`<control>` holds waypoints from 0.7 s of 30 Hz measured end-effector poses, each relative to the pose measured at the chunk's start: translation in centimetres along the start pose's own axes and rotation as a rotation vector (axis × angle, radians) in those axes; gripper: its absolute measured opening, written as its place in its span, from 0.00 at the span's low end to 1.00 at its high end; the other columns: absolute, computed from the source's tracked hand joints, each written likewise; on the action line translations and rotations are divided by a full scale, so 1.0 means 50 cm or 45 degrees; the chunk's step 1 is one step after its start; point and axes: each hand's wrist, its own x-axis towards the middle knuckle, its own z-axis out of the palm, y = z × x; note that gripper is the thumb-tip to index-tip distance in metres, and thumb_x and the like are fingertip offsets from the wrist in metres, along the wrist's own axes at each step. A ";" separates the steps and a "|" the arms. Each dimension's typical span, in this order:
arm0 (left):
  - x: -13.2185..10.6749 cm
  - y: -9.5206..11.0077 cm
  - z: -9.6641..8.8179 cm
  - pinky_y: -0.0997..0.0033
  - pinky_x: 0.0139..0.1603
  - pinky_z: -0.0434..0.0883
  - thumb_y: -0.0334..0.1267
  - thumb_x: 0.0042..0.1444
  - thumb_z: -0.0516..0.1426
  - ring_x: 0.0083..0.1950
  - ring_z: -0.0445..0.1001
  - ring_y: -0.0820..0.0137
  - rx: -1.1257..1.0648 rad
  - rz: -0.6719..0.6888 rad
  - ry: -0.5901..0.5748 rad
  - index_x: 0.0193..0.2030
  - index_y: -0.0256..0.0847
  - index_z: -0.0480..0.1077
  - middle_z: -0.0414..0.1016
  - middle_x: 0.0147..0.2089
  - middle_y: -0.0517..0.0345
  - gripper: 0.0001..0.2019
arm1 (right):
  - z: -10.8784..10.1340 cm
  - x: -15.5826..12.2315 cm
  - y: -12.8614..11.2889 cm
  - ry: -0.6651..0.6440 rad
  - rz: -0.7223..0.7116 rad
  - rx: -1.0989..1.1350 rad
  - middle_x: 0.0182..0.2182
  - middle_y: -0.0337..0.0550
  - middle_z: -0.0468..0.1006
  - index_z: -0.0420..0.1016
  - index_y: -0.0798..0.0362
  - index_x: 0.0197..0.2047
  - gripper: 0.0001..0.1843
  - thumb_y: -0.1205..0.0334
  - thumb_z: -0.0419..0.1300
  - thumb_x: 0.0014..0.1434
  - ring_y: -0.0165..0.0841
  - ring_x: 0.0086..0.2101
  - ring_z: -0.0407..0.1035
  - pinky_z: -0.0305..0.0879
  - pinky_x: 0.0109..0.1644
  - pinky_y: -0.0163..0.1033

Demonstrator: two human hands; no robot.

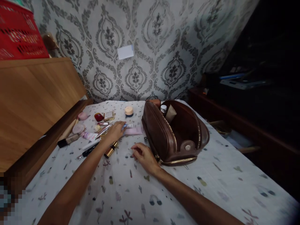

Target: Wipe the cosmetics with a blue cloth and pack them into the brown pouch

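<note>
My left hand (116, 132) reaches among the cosmetics, its fingers closed on a small light-blue tube with a whitish end (128, 126). Just below that lies a pink tube (134, 131), flat on the cloth. A gold and black lipstick tube (110, 150) rests beside my left wrist. My right hand (144, 156) hovers low over the cloth with loosely curled fingers and nothing visible in them. Right beside it stands a brown leather toiletry bag (159, 134), unzipped and gaping. A white-capped bottle (163, 108) and a beige packet (171, 113) show inside it.
Pens (87, 151), a compact (78, 128), a perfume bottle (109, 116), a red item (98, 117) and a peach-lidded jar (128, 111) lie on the patterned cloth (131, 193). A wooden panel (37, 93) bounds the left; a patterned wall (145, 62) stands behind.
</note>
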 end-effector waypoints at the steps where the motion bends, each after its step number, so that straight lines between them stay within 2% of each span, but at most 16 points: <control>1: 0.003 0.002 0.006 0.61 0.61 0.67 0.37 0.68 0.49 0.61 0.71 0.58 0.002 0.033 -0.042 0.60 0.37 0.69 0.75 0.59 0.45 0.18 | -0.001 -0.003 0.006 0.006 -0.031 -0.010 0.25 0.38 0.74 0.71 0.53 0.35 0.04 0.68 0.54 0.59 0.30 0.25 0.69 0.67 0.30 0.34; 4: -0.006 0.008 0.017 0.60 0.59 0.68 0.40 0.68 0.50 0.60 0.72 0.57 0.019 0.102 -0.141 0.60 0.39 0.69 0.75 0.57 0.45 0.18 | -0.002 -0.010 0.016 0.000 -0.066 -0.030 0.27 0.39 0.75 0.71 0.53 0.37 0.05 0.67 0.54 0.60 0.31 0.26 0.70 0.68 0.31 0.35; 8: -0.020 0.006 0.016 0.61 0.56 0.69 0.41 0.66 0.52 0.58 0.73 0.57 0.051 0.099 -0.206 0.60 0.39 0.69 0.74 0.56 0.45 0.18 | 0.001 -0.010 0.019 -0.005 -0.063 -0.001 0.28 0.40 0.74 0.71 0.52 0.37 0.06 0.63 0.54 0.61 0.33 0.28 0.73 0.69 0.30 0.36; 14: 0.001 0.000 0.007 0.65 0.51 0.70 0.41 0.61 0.56 0.53 0.75 0.59 0.069 0.037 -0.280 0.53 0.40 0.71 0.77 0.50 0.48 0.15 | -0.003 -0.013 0.010 -0.017 -0.047 -0.038 0.26 0.40 0.74 0.72 0.51 0.37 0.08 0.58 0.53 0.60 0.34 0.28 0.73 0.69 0.30 0.37; 17: 0.002 -0.002 -0.002 0.66 0.49 0.70 0.42 0.61 0.57 0.50 0.76 0.59 0.060 0.029 -0.284 0.49 0.39 0.72 0.78 0.47 0.50 0.13 | -0.004 -0.013 0.009 -0.023 -0.026 -0.011 0.27 0.41 0.74 0.71 0.51 0.37 0.09 0.56 0.54 0.60 0.35 0.28 0.73 0.70 0.29 0.38; 21: -0.026 -0.010 -0.017 0.63 0.51 0.69 0.41 0.61 0.56 0.52 0.74 0.57 0.041 0.006 -0.220 0.49 0.38 0.71 0.77 0.49 0.47 0.12 | -0.002 -0.012 0.011 -0.016 -0.014 0.034 0.27 0.42 0.74 0.72 0.50 0.37 0.11 0.52 0.56 0.60 0.37 0.29 0.74 0.70 0.29 0.39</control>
